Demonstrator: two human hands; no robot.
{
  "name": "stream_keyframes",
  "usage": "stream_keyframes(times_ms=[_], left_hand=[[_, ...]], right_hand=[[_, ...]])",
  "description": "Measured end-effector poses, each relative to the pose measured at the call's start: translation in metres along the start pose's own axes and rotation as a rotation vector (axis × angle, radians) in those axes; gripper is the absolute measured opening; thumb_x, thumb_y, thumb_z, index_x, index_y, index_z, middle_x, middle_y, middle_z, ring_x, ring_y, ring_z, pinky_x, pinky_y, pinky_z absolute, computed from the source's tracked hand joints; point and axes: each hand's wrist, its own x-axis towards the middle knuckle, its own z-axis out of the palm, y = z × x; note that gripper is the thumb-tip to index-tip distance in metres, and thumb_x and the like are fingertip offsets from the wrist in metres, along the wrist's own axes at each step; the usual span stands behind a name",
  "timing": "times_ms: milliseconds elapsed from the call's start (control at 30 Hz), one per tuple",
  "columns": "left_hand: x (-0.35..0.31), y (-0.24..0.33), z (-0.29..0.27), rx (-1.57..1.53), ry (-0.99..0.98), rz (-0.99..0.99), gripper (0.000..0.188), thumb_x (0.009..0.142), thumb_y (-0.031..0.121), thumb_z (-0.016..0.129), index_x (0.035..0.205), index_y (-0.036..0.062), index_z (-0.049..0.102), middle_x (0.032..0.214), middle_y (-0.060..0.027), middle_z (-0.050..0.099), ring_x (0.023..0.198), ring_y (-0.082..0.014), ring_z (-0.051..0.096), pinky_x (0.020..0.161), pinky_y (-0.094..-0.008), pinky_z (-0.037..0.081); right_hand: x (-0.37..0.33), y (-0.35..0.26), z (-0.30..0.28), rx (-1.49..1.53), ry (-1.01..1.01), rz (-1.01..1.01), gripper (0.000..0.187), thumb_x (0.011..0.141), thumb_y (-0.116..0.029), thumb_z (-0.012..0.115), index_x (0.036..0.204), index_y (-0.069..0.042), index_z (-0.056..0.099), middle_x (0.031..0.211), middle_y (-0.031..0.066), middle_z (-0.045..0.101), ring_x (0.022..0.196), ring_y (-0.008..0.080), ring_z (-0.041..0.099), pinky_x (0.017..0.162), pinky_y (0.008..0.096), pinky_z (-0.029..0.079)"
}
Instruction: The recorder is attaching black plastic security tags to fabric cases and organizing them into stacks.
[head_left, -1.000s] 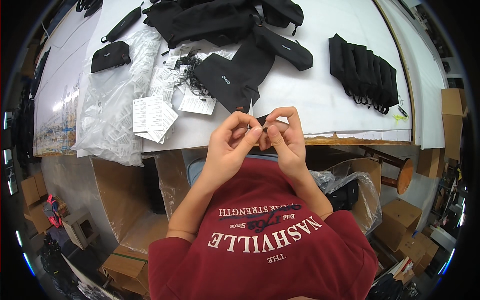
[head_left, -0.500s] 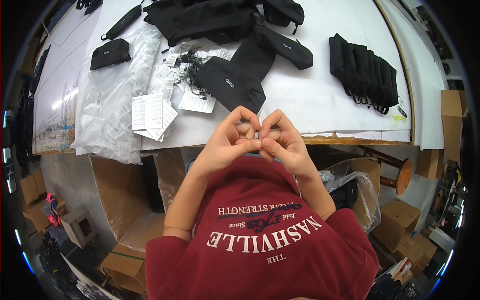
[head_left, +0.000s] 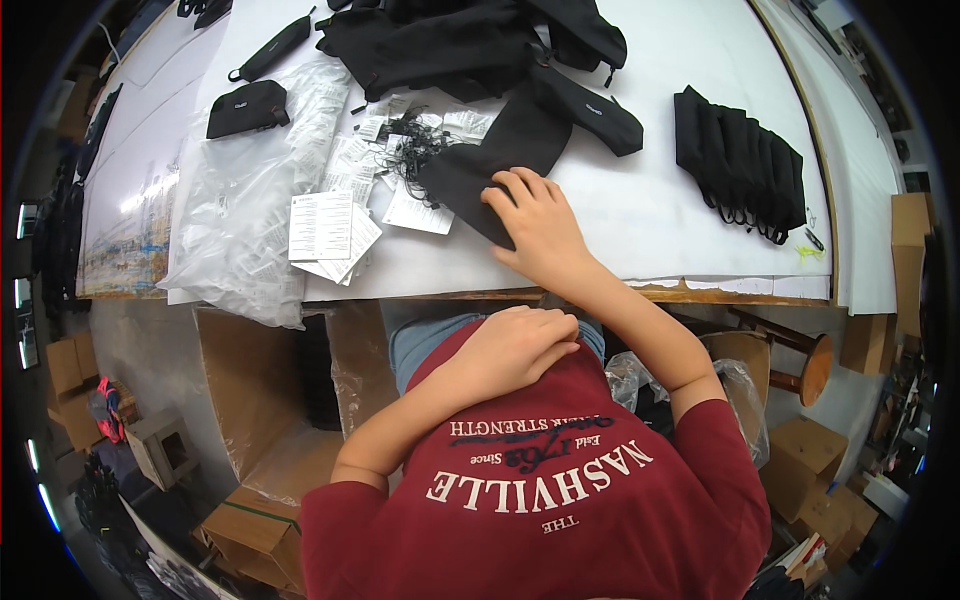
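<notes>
Both hands have parted since half a second ago, when their fingertips met over the near edge of the counter [head_left: 640, 225]. Now my right hand [head_left: 543, 228] reaches forward onto the black pouch [head_left: 460, 187], while my left hand [head_left: 522, 347] has dropped against my red shirt [head_left: 540, 440], below the counter edge.

On the right, my grip has fingers and thumb apart over the pouch's near part; I can't tell whether they pinch the cloth. On the left, my fingers curl loosely, and I can't see whether anything sits under them.

The pouch lies on the counter, just beside the tangle of black cords [head_left: 415, 150] and near the white cards [head_left: 322, 227]. Its pale mark, visible earlier, no longer shows; covered or turned, I can't say.

To my judgement, the two-handed fingertip work has paused, and handling the pouch has become one-handed.
</notes>
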Motion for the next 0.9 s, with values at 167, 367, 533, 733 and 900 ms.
stream_keyframes(times_ms=[167,367,533,733,900], left_hand=[[-0.003,-0.011,-0.022,0.136,0.502,-0.043,0.021,0.081,0.004,0.062,0.101,0.0049,0.058,0.106,-0.0120,0.057,0.095,-0.0298,0.055,0.079,-0.0365,0.044],[-0.005,-0.024,-0.045,0.689,0.531,-0.072,0.030,0.074,0.005,0.067,0.103,0.0070,0.060,0.104,-0.0063,0.058,0.098,-0.0269,0.052,0.088,-0.0363,0.035],[-0.012,-0.039,-0.051,0.659,0.434,0.014,0.023,0.073,0.009,0.068,0.095,0.0042,0.060,0.089,-0.0061,0.058,0.087,-0.0239,0.053,0.082,-0.0377,0.038],[-0.014,-0.043,-0.053,0.578,0.448,0.107,0.019,0.070,0.004,0.068,0.087,0.0020,0.059,0.080,-0.0082,0.057,0.076,-0.0258,0.055,0.069,-0.0365,0.041],[-0.017,-0.038,-0.054,0.511,0.442,0.028,0.020,0.068,-0.004,0.067,0.086,0.0016,0.059,0.083,-0.0095,0.061,0.079,-0.0285,0.058,0.068,-0.0379,0.045]], right_hand=[[-0.003,0.011,-0.031,0.236,0.050,0.162,0.017,0.082,-0.015,0.065,0.094,-0.004,0.065,0.079,0.0126,0.066,0.073,0.0268,0.064,0.067,0.0338,0.050],[-0.014,0.001,-0.065,0.511,-0.163,0.263,0.017,0.085,-0.013,0.063,0.098,-0.003,0.066,0.078,0.0151,0.066,0.063,0.0273,0.064,0.059,0.0294,0.048],[-0.020,-0.003,-0.062,0.581,-0.144,0.188,0.016,0.085,-0.017,0.063,0.093,-0.005,0.067,0.072,0.0152,0.064,0.064,0.0322,0.062,0.059,0.0344,0.048],[-0.019,-0.008,-0.064,0.578,-0.164,0.151,0.014,0.084,-0.016,0.062,0.091,-0.004,0.067,0.071,0.0152,0.063,0.063,0.0332,0.061,0.059,0.0349,0.048],[-0.021,0.000,-0.067,0.707,-0.203,0.236,0.032,0.083,-0.021,0.066,0.110,-0.005,0.062,0.099,0.0149,0.065,0.090,0.0278,0.062,0.081,0.0331,0.047]])
